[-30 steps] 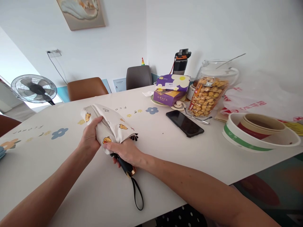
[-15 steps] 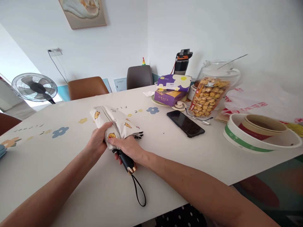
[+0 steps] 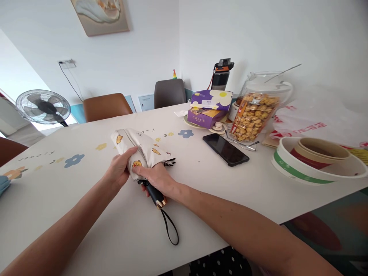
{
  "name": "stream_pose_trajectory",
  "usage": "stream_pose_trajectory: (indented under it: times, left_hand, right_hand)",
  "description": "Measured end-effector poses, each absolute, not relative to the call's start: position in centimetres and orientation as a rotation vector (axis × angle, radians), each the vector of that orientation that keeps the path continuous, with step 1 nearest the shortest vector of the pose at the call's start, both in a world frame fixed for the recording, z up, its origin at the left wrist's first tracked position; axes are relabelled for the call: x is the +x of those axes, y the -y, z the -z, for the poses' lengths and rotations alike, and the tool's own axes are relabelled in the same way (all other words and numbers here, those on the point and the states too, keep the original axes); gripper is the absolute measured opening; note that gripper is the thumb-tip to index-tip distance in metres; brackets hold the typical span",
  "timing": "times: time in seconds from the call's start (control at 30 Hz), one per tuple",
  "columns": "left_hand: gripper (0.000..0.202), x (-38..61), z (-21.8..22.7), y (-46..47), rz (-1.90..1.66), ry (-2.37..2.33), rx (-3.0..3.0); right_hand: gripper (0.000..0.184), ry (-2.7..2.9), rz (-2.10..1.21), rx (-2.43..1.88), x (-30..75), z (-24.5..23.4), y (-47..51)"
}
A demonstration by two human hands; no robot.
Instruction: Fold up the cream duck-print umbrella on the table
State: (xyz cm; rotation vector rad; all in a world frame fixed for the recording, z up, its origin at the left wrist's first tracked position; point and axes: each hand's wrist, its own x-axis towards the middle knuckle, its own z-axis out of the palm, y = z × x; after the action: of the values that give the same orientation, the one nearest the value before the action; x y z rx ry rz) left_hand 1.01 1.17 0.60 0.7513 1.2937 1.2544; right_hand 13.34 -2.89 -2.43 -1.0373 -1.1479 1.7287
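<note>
Over the table (image 3: pixel 94 230), a folded umbrella (image 3: pixel 145 147) left of frame centre.
Its long axis slants upper left to lower right; the left hand (image 3: pixel 119 168), fingers bent, grips its left flank; the right hand (image 3: pixel 159 179), nearer the handle (image 3: pixel 155 194), wraps its lower end; strap (image 3: pixel 173 223) below.

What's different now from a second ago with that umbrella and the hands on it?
The folded umbrella has shifted slightly to the right, its far end most; the left hand moved right with it, the right hand only a little. Nothing was newly taken hold of or let go: both keep their grip. The phone and snack jar stayed put.
</note>
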Motion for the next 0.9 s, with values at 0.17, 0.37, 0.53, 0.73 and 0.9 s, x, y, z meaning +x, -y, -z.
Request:
stream_pose_trajectory:
  times: [0.17,0.37,0.53,0.73,0.9]
  left_hand:
    - [0.033,0.8,-0.2,-1.7,-1.235,-1.162,0.702]
    - [0.031,1.0,-0.3,-1.5,-1.217,-1.026,0.635]
    - [0.030,1.1,-0.4,-1.3,-1.203,-1.021,0.638]
    - [0.031,0.6,0.2,-2.1,-1.184,-1.114,0.686]
    - [0.026,-1.3,0.3,-3.9,-1.339,-1.203,0.720]
  right_hand:
    - [0.042,1.158,-1.705,-0.964,13.3,2.4,3.0]
    - [0.051,1.059,-1.832,-0.862,13.0,2.3,3.2]
    - [0.042,0.986,-1.988,-0.719,13.0,2.2,3.0]
    - [0.023,0.969,-2.022,-0.882,13.1,2.1,2.6]
    - [0.024,0.942,-2.116,-0.911,12.9,2.6,2.6]
